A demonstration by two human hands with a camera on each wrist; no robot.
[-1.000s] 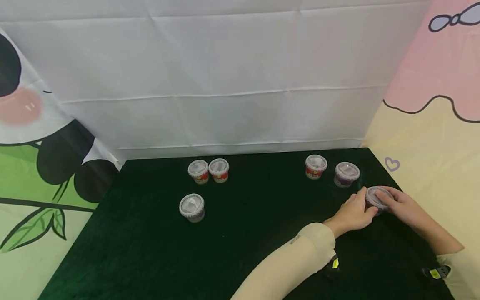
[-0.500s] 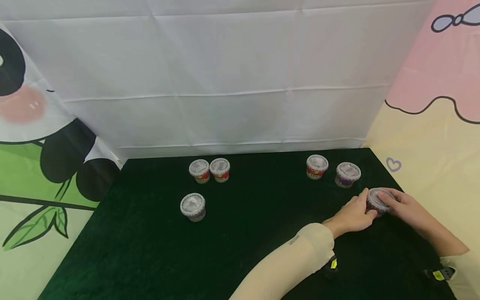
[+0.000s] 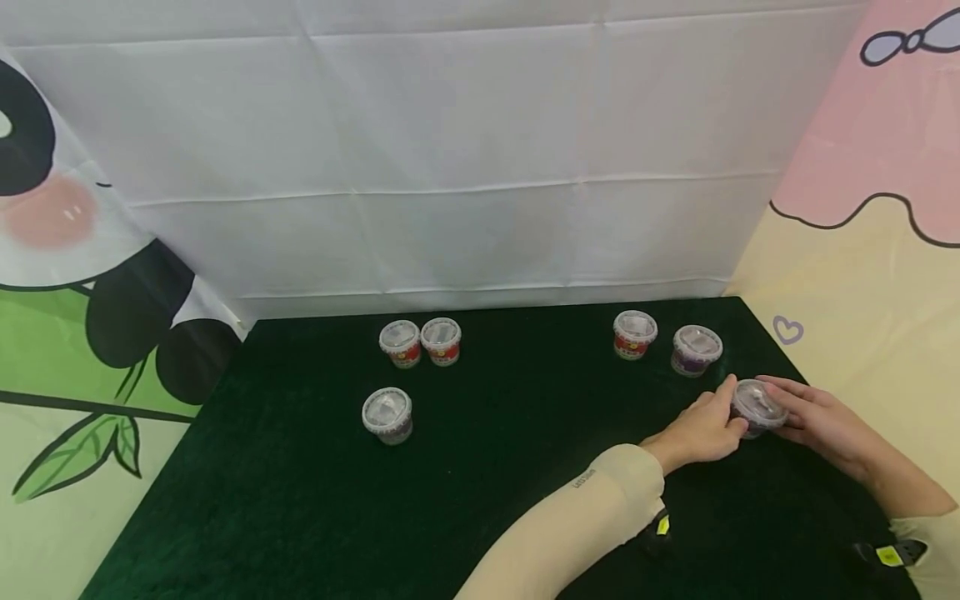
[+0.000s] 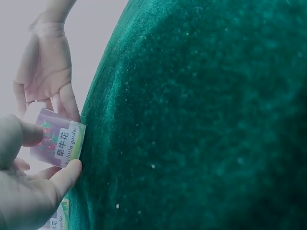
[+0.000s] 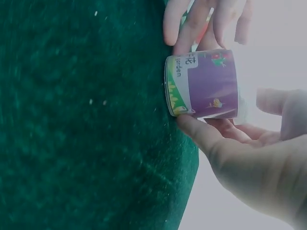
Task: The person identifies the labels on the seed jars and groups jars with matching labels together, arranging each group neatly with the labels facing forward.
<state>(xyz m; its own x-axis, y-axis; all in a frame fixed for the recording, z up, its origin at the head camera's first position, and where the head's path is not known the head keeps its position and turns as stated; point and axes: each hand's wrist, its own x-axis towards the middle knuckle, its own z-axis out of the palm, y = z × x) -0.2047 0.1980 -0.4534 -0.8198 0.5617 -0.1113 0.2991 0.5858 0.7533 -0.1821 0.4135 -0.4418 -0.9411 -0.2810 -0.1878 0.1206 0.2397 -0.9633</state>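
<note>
A small purple-labelled cup [image 3: 757,404] with a clear lid stands near the table's right edge, between both hands. My left hand [image 3: 697,429] grips it from the left, thumb on the near side and index finger toward the back. My right hand [image 3: 832,425] is at its right side. In the right wrist view, the right thumb [image 5: 271,100] is lifted off the cup, while a lower finger [image 5: 194,129] touches near its base. The left wrist view shows the purple label [image 4: 57,139] with flowers and printed text.
Another purple cup [image 3: 696,350] and a red-labelled cup [image 3: 634,335] stand just behind. On the left are two red-labelled cups [image 3: 401,343] side by side and a lidded cup [image 3: 387,415] in front. The dark green cloth [image 3: 300,517] meets a white backdrop [image 3: 480,233].
The right thumb has come off the cup's lid and the right hand has shifted slightly right and down. The left hand stays at the cup, which has moved slightly nearer.
</note>
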